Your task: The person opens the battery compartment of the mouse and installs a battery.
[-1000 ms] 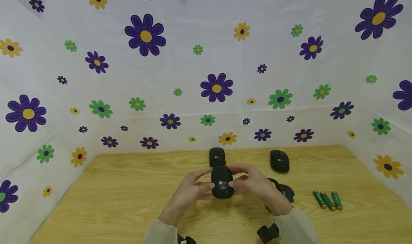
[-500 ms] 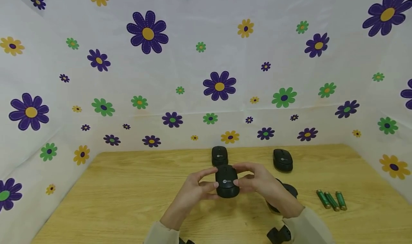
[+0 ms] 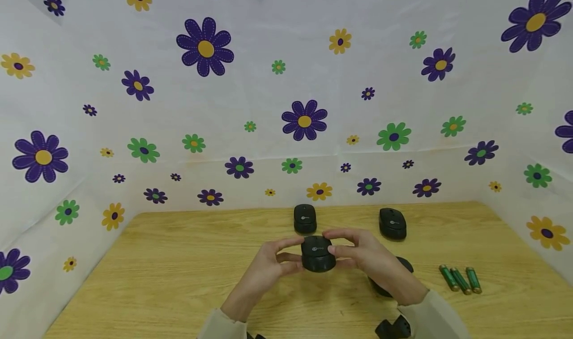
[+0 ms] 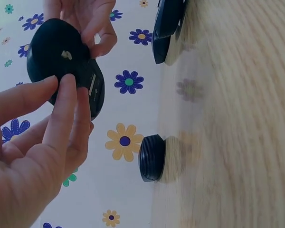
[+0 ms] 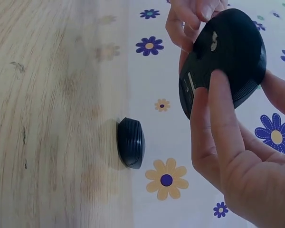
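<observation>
A black computer mouse point(image 3: 318, 254) is held up over the table between both hands, its back end facing the head camera. My left hand point(image 3: 268, 267) grips its left side, and my right hand point(image 3: 369, 259) grips the right side with the thumb near the top edge. From below, the left wrist view shows the mouse's dark underside point(image 4: 57, 42) with a small pale mark and a label; fingers of the left hand point(image 4: 42, 147) lie across it. In the right wrist view, fingertips of the right hand point(image 5: 247, 152) touch that same underside.
Two more black mice stand at the back of the table, a middle mouse point(image 3: 305, 218) and a right mouse point(image 3: 393, 223). Behind the right forearm a black object point(image 3: 405, 264) is mostly hidden. Three green batteries point(image 3: 461, 279) lie at the right. Flowered cloth point(image 3: 250, 95) surrounds the table.
The held mouse has tipped so that its back end shows more and its top looks shorter. It also sits a little farther right in the head view, which has shifted slightly.
</observation>
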{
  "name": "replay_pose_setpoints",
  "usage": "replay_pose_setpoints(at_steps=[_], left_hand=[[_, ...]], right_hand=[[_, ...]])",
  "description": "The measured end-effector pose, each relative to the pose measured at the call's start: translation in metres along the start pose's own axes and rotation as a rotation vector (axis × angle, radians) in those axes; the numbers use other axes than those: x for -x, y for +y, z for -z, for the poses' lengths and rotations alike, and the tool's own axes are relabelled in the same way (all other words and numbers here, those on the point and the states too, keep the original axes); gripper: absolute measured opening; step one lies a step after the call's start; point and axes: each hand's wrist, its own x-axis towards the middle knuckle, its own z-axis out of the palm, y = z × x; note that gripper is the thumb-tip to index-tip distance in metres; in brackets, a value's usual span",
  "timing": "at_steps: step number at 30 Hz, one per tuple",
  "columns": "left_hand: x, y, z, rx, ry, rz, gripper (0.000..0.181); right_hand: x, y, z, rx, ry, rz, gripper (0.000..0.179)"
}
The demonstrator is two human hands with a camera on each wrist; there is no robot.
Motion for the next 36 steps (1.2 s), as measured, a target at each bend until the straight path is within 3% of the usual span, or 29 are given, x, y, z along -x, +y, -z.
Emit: replay_pose_setpoints(at_steps=[9, 14, 19, 24, 31, 36], left_hand=[[0.001, -0.001, -0.006, -0.160, 0.037, -0.015, 0.051], [0.003, -0.001, -0.006, -0.154, 0.025, -0.015, 0.044], [0.003, 0.000, -0.006, -0.150, 0.014, -0.008, 0.040], [0.002, 0.000, -0.007, -0.201, 0.031, -0.002, 0.037], [0.003, -0.001, -0.010, -0.080, 0.015, -0.034, 0.037], [0.004, 0.000, -0.011, 0.028, -0.005, -0.039, 0.047]], right_hand=[[0.005, 0.003, 0.005, -0.093, -0.095, 0.015, 0.044], [0.006, 0.003, 0.005, -0.136, -0.094, 0.014, 0.052], [0.008, 0.001, 0.001, -0.019, -0.059, 0.020, 0.061], [0.007, 0.001, -0.003, 0.074, -0.068, 0.052, 0.054], [0.005, -0.001, -0.008, 0.132, -0.067, 0.046, 0.046], [0.004, -0.003, -0.011, 0.057, -0.080, 0.039, 0.045]])
